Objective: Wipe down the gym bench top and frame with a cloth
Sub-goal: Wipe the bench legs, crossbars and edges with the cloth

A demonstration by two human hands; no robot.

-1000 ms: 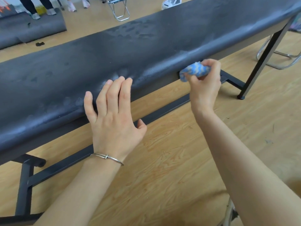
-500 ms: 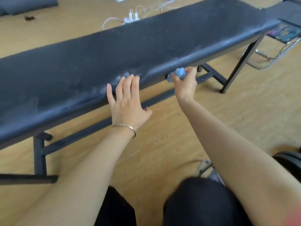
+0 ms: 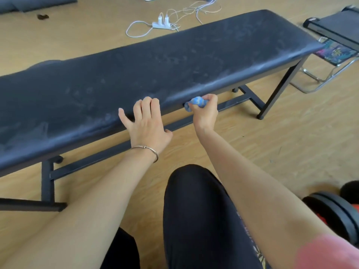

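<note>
A long gym bench with a dark padded top runs across the view on a black metal frame. The pad shows pale smears and damp streaks. My left hand rests flat on the near edge of the pad, fingers straight and spread. My right hand grips a balled blue cloth and holds it against the underside of the pad's near edge. Part of the cloth is hidden inside my fingers.
White power strip with tangled cables lies on the wooden floor beyond the bench. A folding stool with a patterned seat stands at the right end. Black dumbbell plates sit at lower right. My knee is in front.
The view has pulled back and risen, showing more of the bench and my legs. My right hand with the cloth has slid left along the underside edge, closer to my left hand.
</note>
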